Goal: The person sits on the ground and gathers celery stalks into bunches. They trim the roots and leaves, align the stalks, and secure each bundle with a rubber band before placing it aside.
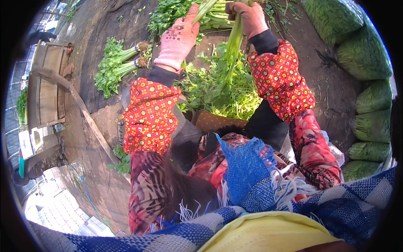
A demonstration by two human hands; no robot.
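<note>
In a pink work glove, my left hand (178, 41) grips the pale celery stalks (205, 10) near the top of the view. My right hand (250, 19), close beside it, is closed around limp green celery stems (234, 44) that dangle downward. Below both hands lies a heap of loose celery leaves and stems (220, 91), in front of my legs. Beyond the hands, a pile of celery (174, 14) rests on dark ground sheeting. Two banded celery bunches (124, 55) with roots lie to the left. The upper ends of the held stalks are cut off by the frame.
Bagged celery (362, 56) lines the right side. A wooden frame (47, 85) stands at far left, with a long wooden pole (83, 104) slanting toward me. White boxes (59, 211) occupy the lower left. A fringed blue scarf (248, 170) hangs below my chest.
</note>
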